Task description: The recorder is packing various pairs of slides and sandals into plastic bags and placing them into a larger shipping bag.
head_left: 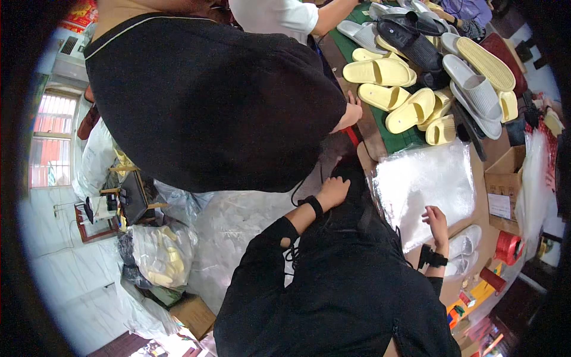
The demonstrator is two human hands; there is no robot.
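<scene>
The right hand (437, 221) rests open-fingered, holding nothing, on the plastic bags (425, 181) at the table's near edge; the left hand (333, 191) grips nothing visible. The slick stack may slide off that edge.

Left hand (333, 191) curled, raised near chest; right hand (437, 223) open, fingers (429, 213) spread.

Table (380, 140): yellow slippers (392, 95), clear plastic bags (425, 181), cardboard box (504, 184).

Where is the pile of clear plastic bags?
The clear plastic bags lie on the table right of centre, under the right hand, just below the yellow slippers.
</scene>
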